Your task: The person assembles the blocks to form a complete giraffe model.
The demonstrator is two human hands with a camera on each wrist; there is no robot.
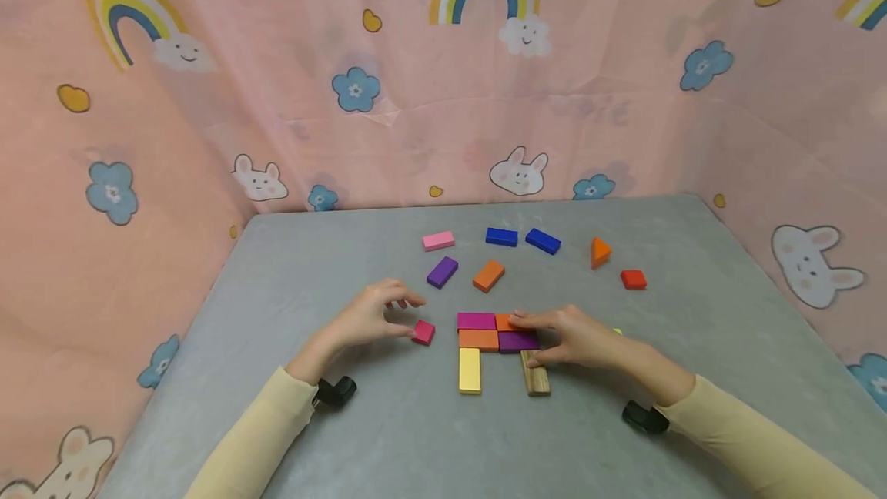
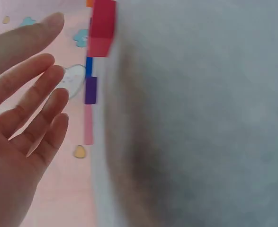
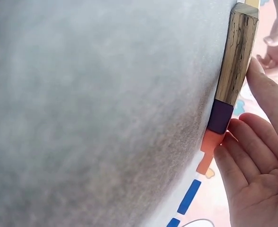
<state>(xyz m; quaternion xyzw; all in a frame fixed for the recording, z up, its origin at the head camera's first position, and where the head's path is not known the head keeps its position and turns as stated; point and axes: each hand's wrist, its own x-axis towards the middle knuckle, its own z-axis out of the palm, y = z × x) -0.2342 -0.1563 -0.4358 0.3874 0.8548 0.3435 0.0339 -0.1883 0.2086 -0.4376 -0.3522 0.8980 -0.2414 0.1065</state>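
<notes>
My left hand hovers with loosely bent fingers beside a crimson block, its thumb tip right at the block's edge. In the left wrist view the fingers are spread and nothing is between them. My right hand lies over the right side of a flat block arrangement, fingertips on an orange block and thumb on a wooden block. The arrangement also has a magenta block, a second orange block, a purple block and an upright yellow block. My fingers partly cover its right end.
Farther back on the grey table lie a pink block, a violet block, an orange block, two blue blocks, an orange triangle and a red block. A yellow-green piece peeks from behind my right wrist.
</notes>
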